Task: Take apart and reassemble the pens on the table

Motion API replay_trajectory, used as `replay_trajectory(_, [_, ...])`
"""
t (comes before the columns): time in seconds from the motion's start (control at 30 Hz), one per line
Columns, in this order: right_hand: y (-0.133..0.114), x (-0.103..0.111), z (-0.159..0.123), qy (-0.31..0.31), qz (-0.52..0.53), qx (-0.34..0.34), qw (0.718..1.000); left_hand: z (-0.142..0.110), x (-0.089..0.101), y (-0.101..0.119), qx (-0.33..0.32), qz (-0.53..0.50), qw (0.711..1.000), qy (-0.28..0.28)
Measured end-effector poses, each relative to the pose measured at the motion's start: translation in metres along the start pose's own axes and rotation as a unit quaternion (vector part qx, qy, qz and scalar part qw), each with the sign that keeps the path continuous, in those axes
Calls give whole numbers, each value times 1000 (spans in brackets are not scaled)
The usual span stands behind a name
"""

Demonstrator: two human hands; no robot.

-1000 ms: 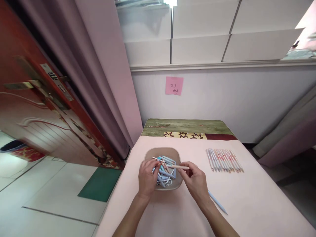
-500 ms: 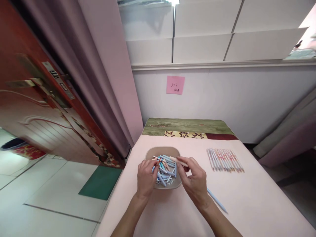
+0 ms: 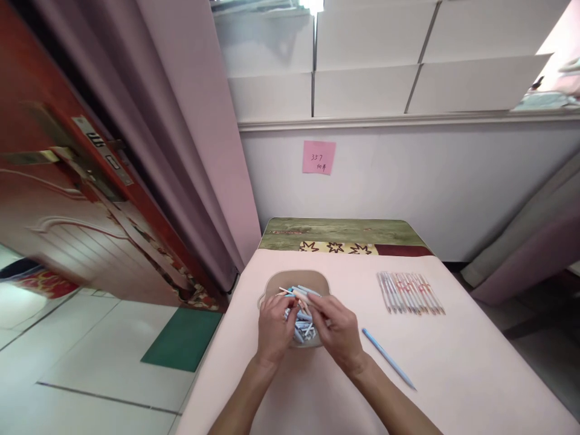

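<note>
Both of my hands meet over a beige plastic bin (image 3: 296, 278) filled with blue, white and peach pen parts (image 3: 306, 326). In my right hand (image 3: 336, 329), thumb and fingers pinch a peach pen barrel (image 3: 301, 295) that slants toward the left. My left hand (image 3: 275, 329) is closed on a thin white stick (image 3: 285, 290), which looks like a pen refill. The fingers hide where the two pieces come close, so I cannot tell whether they touch. A whole light blue pen (image 3: 388, 359) lies on the cloth right of my right forearm.
A row of assembled pens (image 3: 410, 293) lies side by side at the right on the pink tablecloth (image 3: 457, 368). Behind the table is a wall with a pink note (image 3: 319, 157). A red door (image 3: 67, 199) stands at the left, with a green mat (image 3: 182, 338) on the floor.
My right hand has moved left with the peach barrel, bringing it up to my left hand over the bin. The light blue pen is now uncovered along its whole length.
</note>
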State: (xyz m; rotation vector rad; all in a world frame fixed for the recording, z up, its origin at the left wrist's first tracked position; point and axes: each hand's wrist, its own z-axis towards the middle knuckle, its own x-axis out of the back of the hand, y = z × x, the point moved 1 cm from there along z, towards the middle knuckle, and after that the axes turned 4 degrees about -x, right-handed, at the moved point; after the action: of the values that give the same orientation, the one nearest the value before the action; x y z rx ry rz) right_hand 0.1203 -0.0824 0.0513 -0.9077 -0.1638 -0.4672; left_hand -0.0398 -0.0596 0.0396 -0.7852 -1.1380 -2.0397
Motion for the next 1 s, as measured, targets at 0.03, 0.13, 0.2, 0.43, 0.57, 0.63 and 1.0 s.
replay_trajectory(0.03, [0, 1, 0, -12, -5, -9, 1000, 0, -1, 0, -2, 5, 1000, 0])
replay_trajectory(0.13, [-1, 3, -1, 29, -5, -35, 999, -1, -3, 1, -8, 10, 1000, 0])
replay_trajectory(0.2, [-2, 4, -1, 30, -7, -24, 999, 0, -3, 3, -13, 11, 1000, -2])
replay_trajectory(0.43, [4, 9, 1, 16, -47, -84, 995, 4, 0, -4, 30, -64, 997, 2])
replay_trajectory(0.57, [13, 13, 0, -14, -98, -112, 989, 5, 3, -17, 157, -280, 946, 34])
replay_trajectory(0.63, [19, 10, -3, -37, -129, -136, 982, 6, 6, -21, 194, -352, 913, 70])
replay_trajectory(1.0, [44, 47, -10, -84, -226, -200, 950, -1, 16, -48, 197, -67, 976, 68])
